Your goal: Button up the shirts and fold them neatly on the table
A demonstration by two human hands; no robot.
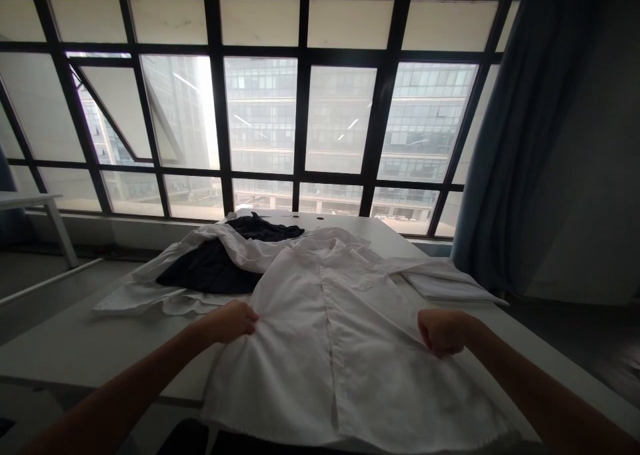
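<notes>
1. Shirt, white and front up, lies spread on the table; the left hand pinches one side edge, the right hand is clamped on the other.
2. Straightening seems the step in hand; the next move likely calls for an even pull from both sides.
3. The right hand's fingertips are hidden; where the sleeve ends beside the dark cloth is hard to tell.

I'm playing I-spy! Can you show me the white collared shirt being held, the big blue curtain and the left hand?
White collared shirt (293, 348): head view, on its front panel.
Big blue curtain (505, 162): head view, on its middle folds.
Left hand (231, 322): head view, back of the hand.
</notes>
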